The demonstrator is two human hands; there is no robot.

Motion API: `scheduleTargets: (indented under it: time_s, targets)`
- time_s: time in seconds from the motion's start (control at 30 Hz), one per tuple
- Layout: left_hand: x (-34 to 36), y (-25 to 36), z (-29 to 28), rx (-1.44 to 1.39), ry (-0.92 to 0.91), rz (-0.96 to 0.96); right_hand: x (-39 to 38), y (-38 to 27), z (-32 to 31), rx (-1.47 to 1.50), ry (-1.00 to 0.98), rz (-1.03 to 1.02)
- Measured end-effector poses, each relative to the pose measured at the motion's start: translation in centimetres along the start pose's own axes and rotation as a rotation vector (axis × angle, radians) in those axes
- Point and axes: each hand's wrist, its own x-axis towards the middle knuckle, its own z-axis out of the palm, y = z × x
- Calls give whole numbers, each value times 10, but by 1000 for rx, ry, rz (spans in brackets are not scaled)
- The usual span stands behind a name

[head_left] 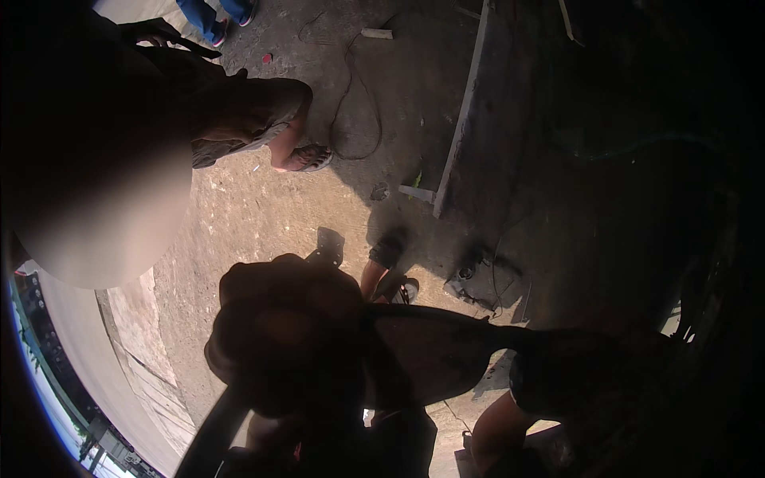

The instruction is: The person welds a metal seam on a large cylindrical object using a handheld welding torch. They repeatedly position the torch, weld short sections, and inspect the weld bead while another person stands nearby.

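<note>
My left hand (287,327), almost black against the light, is closed in a fist left of the lower middle. From it a dark pair of glasses (430,354) seems to reach rightward, close to the camera. One tinted, see-through lens and a narrow bridge can be made out. The rest of the glasses merges with a black mass at the lower right, where my right hand cannot be told apart from the shadow. Behind the fist, a small dark plate with holes (328,245) shows above the ground.
At the upper left a person crouches, with a sandalled foot (309,158) on the ground. Another person's blue trousers (203,17) show at the top. A thin cable (376,119) loops near a long metal bar (462,119). A pale blurred shape (119,231) covers the left side.
</note>
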Motion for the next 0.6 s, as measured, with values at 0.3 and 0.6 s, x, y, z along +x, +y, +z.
scheduleTargets:
  time_s: [0.3, 0.6]
  targets:
    - [-80, -115, -8, 521, -474, -354, -78, 119, 25, 481, 498, 1214]
    - [-85, -166, -7, 200, -410, -731, -58, 173, -22, -402, 514, 649]
